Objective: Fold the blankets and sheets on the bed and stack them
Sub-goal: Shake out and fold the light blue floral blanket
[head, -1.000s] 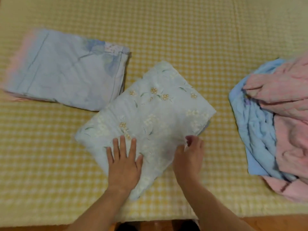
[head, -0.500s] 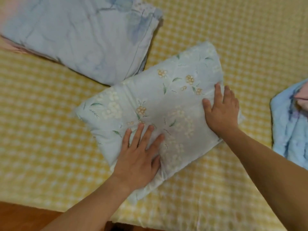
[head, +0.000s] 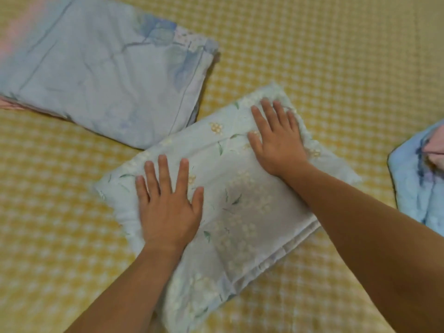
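Both the left hand point(head: 168, 207) and right hand point(head: 276, 138) press flat, fingers straight (gripping nothing), on the folded pale-blue floral sheet point(head: 230, 203) lying mid-bed on the yellow checked cover point(head: 336, 68).

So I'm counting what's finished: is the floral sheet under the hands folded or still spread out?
Folded. The floral sheet is a compact rectangle with stacked layer edges at its near right side; the left hand and right hand press flat on it.
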A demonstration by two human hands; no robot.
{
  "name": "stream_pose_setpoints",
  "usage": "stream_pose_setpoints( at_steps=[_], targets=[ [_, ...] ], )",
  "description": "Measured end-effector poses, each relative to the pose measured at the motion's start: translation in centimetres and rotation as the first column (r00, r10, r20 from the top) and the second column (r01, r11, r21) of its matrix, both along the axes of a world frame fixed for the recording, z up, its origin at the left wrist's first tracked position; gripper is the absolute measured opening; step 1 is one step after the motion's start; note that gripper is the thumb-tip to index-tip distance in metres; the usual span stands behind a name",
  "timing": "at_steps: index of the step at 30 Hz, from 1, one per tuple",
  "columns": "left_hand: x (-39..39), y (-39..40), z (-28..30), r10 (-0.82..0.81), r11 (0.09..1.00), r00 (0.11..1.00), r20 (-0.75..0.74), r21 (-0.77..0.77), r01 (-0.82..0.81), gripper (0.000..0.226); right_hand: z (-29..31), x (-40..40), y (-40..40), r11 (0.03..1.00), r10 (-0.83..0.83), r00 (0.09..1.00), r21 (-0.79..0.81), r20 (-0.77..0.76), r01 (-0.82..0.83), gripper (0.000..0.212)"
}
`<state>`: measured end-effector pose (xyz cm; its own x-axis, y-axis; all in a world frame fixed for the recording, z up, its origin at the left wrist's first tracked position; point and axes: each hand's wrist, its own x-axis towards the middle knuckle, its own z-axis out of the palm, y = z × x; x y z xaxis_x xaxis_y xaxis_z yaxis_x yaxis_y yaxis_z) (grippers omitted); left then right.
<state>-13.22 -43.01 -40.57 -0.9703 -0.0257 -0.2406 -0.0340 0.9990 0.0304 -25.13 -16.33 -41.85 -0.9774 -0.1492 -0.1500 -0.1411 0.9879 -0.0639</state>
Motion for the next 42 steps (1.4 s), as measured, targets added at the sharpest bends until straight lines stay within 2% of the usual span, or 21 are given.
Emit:
stream_pose_setpoints(
  at_steps=[7, 9, 11, 12, 14, 16, 17, 18, 19, 20, 21, 22, 24, 26, 28, 30, 33, 35, 38, 41, 42],
  targets=[
    [5.8, -1.1, 3.7, 0.135, 0.985, 0.987, 0.087, 0.098, -0.143, 0.069, 6.4, 3.9, -2.3, 0.995, -0.039, 0.997, -0.092, -0.062, 0.033, 0.061],
    [8.6, -0.9, 4.4, 0.146, 0.978, 0.981, 0.129, 0.133, -0.163, 0.07, 8.0, 10.1, -4.0, 0.967, 0.134, 0.987, -0.205, -0.086, -0.149, 0.06],
    [10.8, -0.7, 5.0, 0.181, 0.965, 0.97, 0.164, 0.159, -0.207, 0.07, 7.2, 16.3, -3.3, 0.942, 0.312, 0.949, -0.135, 0.03, -0.306, 0.06],
    [11.6, -0.9, 5.3, 0.187, 0.963, 0.966, 0.18, 0.16, -0.216, 0.07, 6.1, 18.0, -1.6, 0.953, 0.299, 0.951, -0.076, 0.075, -0.293, 0.06],
    [12.1, -1.6, 6.1, 0.183, 0.96, 0.962, 0.201, 0.176, -0.219, 0.07, 4.3, 18.7, 1.9, 1.0, -0.001, 0.995, 0.002, 0.098, 0.001, 0.061],
    [11.5, -2.3, 6.9, 0.262, 0.91, 0.939, 0.224, 0.266, -0.318, 0.073, 4.1, 18.1, 3.7, 0.922, -0.387, 0.92, 0.057, 0.068, 0.384, 0.067],
    [11.2, -2.6, 7.0, 0.363, 0.837, 0.9, 0.241, 0.341, -0.429, 0.079, 4.4, 17.7, 4.0, 0.819, -0.572, 0.819, -0.014, 0.037, 0.573, 0.072],
    [10.8, -3.1, 7.1, 0.48, 0.719, 0.834, 0.273, 0.422, -0.552, 0.085, 5.1, 17.2, 3.9, 0.636, -0.754, 0.653, -0.168, 0.068, 0.753, 0.079],
    [10.4, -3.7, 7.2, 0.579, 0.566, 0.749, 0.322, 0.504, -0.653, 0.088, 5.8, 16.9, 3.3, 0.348, -0.888, 0.424, -0.34, 0.18, 0.873, 0.087],
    [9.9, -4.0, 7.4, 0.646, 0.389, 0.656, 0.391, 0.57, -0.723, 0.088, 6.3, 16.7, 2.8, -0.005, -0.92, 0.173, -0.452, 0.351, 0.892, 0.092],
    [9.6, -4.1, 7.6, 0.673, 0.217, 0.563, 0.48, 0.6, -0.77, 0.086, 6.9, 16.5, 1.9, -0.322, -0.834, -0.015, -0.464, 0.551, 0.825, 0.091],
    [9.4, -3.9, 8.0, 0.666, 0.091, 0.491, 0.562, 0.591, -0.801, 0.085, 7.3, 16.5, 0.7, -0.513, -0.704, -0.089, -0.417, 0.705, 0.75, 0.085],
    [9.7, -2.7, 8.6, 0.614, -0.075, 0.4, 0.68, 0.555, -0.829, 0.08, 7.7, 16.5, -1.3, -0.661, -0.498, -0.053, -0.339, 0.866, 0.669, 0.072],
    [10.1, -1.7, 8.9, 0.538, -0.229, 0.317, 0.781, 0.497, -0.837, 0.074, 7.9, 16.1, -2.5, -0.722, -0.364, -0.025, -0.266, 0.931, 0.639, 0.064],
    [10.3, -1.4, 9.4, 0.41, -0.345, 0.291, 0.864, 0.442, -0.828, 0.069, 8.8, 15.6, -2.4, -0.753, -0.282, 0.006, -0.225, 0.959, 0.619, 0.053],
    [9.3, -1.8, 11.7, 0.217, -0.463, 0.248, 0.944, 0.323, -0.825, 0.048, 9.8, 15.6, -1.5, -0.768, -0.192, 0.081, -0.201, 0.978, 0.608, 0.048],
    [8.2, -3.1, 16.1, 0.009, -0.547, 0.163, 0.987, 0.142, -0.825, 0.039, 13.8, 16.1, -1.2, -0.753, -0.118, 0.221, -0.232, 0.968, 0.616, 0.048],
    [7.5, -3.9, 19.6, 0.005, -0.576, 0.218, 0.976, 0.181, -0.797, 0.039, 17.8, 16.0, -2.1, -0.749, -0.179, 0.295, -0.325, 0.938, 0.578, 0.05],
    [5.8, -6.3, 25.6, 0.071, -0.539, 0.325, 0.943, 0.31, -0.783, 0.033, 25.2, 14.6, -4.8, -0.735, -0.273, 0.395, -0.455, 0.877, 0.503, 0.049],
    [3.9, -10.3, 30.8, 0.189, -0.49, 0.473, 0.86, 0.5, -0.714, 0.061, 32.8, 10.2, -8.8, -0.665, -0.326, 0.463, -0.548, 0.824, 0.508, 0.039],
    [3.0, -11.6, 32.8, 0.208, -0.503, 0.505, 0.838, 0.534, -0.679, 0.055, 35.4, 8.2, -10.3, -0.645, -0.332, 0.488, -0.572, 0.807, 0.507, 0.037]
  ],
)
